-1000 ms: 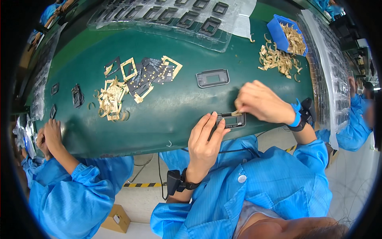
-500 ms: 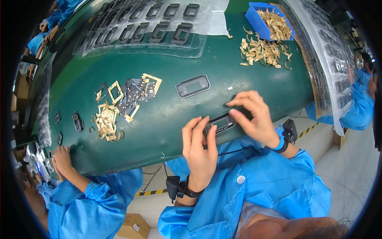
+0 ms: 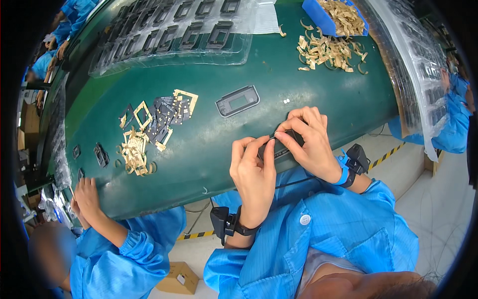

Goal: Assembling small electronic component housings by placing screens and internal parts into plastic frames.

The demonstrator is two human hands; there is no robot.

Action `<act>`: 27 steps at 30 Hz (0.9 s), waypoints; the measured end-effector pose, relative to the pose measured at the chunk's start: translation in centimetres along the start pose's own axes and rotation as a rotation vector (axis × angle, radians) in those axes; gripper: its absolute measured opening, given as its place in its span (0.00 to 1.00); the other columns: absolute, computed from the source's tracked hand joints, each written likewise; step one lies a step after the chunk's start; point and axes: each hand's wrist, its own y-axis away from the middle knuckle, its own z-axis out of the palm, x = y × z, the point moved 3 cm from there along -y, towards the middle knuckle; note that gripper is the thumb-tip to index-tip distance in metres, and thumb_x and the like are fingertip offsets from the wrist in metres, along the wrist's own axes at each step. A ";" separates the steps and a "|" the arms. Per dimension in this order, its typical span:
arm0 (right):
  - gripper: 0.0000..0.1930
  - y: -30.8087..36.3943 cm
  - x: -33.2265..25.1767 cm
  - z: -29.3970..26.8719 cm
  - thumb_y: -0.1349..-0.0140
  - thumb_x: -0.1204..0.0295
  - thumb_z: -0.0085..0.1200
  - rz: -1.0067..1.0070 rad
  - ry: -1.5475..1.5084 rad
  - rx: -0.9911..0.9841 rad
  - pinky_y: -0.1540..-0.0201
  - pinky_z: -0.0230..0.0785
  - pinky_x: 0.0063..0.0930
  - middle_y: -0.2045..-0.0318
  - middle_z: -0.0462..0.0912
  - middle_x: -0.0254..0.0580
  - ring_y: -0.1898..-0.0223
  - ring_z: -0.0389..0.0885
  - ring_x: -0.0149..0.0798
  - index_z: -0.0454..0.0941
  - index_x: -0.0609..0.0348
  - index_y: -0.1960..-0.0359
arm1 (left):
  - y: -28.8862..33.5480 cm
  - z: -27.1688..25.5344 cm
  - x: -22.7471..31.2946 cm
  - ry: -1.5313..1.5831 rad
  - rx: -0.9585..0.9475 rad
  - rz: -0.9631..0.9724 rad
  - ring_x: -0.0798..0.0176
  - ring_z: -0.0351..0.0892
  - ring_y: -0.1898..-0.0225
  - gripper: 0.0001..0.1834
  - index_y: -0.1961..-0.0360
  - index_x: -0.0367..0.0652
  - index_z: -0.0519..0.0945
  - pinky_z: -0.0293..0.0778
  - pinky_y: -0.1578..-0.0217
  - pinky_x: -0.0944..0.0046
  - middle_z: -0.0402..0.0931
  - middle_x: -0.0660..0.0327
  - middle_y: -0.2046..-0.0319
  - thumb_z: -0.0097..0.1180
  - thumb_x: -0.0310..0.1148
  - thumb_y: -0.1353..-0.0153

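Left hand (image 3: 254, 172) and right hand (image 3: 311, 142), fingertips bunched, hiding part of one dark frame (image 3: 282, 151) nearer than the grey frame (image 3: 250, 97); clamped or not, can't tell! Two white bits (image 3: 286, 101) right of grey, one gold scrap heap (image 3: 135, 151) left, one blue bin (image 3: 318, 17) beyond right.

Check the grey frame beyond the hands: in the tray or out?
Out: the grey frame lies on the table, apart from the tray.

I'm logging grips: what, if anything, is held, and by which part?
Cannot tell: left hand and right hand hide any hold on the dark rectangular frame.
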 end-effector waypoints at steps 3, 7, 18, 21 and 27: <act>0.05 -0.1 -0.1 0.2 0.39 0.67 0.64 0.003 0.024 0.002 0.54 0.53 0.36 0.62 0.75 0.32 0.58 0.69 0.38 0.84 0.51 0.65 | -0.2 0.0 0.0 -0.002 0.025 0.006 0.74 0.63 0.85 0.07 0.63 0.37 0.88 0.62 0.80 0.69 0.77 0.60 0.66 0.68 0.28 0.40; 0.05 -0.1 -0.1 0.3 0.39 0.67 0.64 -0.015 0.020 0.011 0.55 0.54 0.36 0.62 0.75 0.32 0.58 0.70 0.38 0.84 0.51 0.65 | -0.3 -0.1 0.0 -0.020 0.038 0.001 0.74 0.64 0.85 0.06 0.64 0.37 0.88 0.61 0.81 0.69 0.76 0.61 0.67 0.69 0.28 0.40; 0.05 0.1 0.2 0.4 0.39 0.67 0.65 -0.041 0.057 0.039 0.54 0.55 0.36 0.61 0.75 0.32 0.57 0.71 0.39 0.83 0.51 0.65 | -0.4 0.2 0.1 -0.057 0.010 -0.026 0.65 0.69 0.83 0.05 0.64 0.37 0.86 0.67 0.78 0.62 0.75 0.58 0.66 0.67 0.28 0.38; 0.05 0.1 0.0 0.4 0.40 0.67 0.65 -0.057 0.060 0.052 0.54 0.56 0.36 0.61 0.75 0.32 0.56 0.71 0.38 0.83 0.51 0.65 | -0.2 0.2 0.2 -0.071 0.025 -0.019 0.64 0.70 0.82 0.05 0.65 0.38 0.86 0.67 0.78 0.61 0.75 0.59 0.67 0.67 0.28 0.38; 0.06 0.2 0.1 0.5 0.41 0.67 0.66 -0.074 0.082 0.075 0.54 0.56 0.36 0.62 0.75 0.31 0.57 0.71 0.38 0.83 0.51 0.65 | -0.2 0.4 0.0 -0.071 0.041 -0.002 0.63 0.72 0.81 0.04 0.65 0.39 0.86 0.69 0.77 0.61 0.75 0.59 0.67 0.67 0.28 0.38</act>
